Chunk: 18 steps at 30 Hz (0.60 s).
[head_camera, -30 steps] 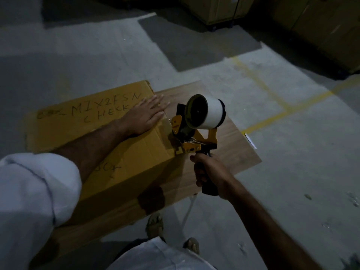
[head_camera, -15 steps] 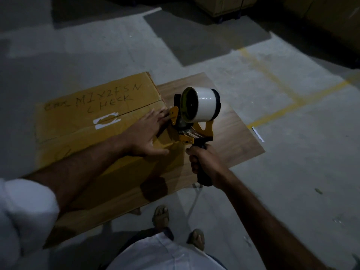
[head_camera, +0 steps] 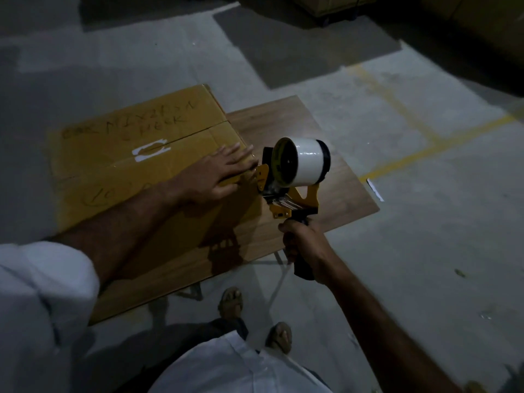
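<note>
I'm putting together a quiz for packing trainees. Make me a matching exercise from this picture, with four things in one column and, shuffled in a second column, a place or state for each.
Column one
1. left hand
2. right hand
3. tape roll
4. cardboard box

Column two
A. lies on the wooden table
B. white, mounted on the yellow dispenser
C. grips the dispenser's black handle
D. rests flat on the box top, fingers straight, near the dispenser

Pairs: 1-D, 2-C, 3-B, 4-A
</note>
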Each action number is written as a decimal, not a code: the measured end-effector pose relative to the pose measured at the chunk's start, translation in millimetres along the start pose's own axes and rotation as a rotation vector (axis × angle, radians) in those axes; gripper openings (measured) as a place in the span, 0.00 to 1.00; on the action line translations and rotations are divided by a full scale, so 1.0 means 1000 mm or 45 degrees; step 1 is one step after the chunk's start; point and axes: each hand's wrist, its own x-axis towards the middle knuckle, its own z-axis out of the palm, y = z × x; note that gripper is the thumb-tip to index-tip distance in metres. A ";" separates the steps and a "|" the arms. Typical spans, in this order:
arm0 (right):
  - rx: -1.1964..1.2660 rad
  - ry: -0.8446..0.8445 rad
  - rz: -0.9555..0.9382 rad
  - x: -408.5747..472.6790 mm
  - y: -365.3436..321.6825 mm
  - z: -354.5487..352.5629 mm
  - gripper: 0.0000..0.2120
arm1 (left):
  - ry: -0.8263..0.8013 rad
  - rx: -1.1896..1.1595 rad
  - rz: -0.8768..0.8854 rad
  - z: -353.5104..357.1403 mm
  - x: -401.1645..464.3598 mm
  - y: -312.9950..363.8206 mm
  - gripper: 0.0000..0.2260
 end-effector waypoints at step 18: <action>-0.050 0.018 0.042 -0.011 0.023 -0.005 0.09 | 0.274 -0.131 -0.254 0.018 -0.001 0.030 0.23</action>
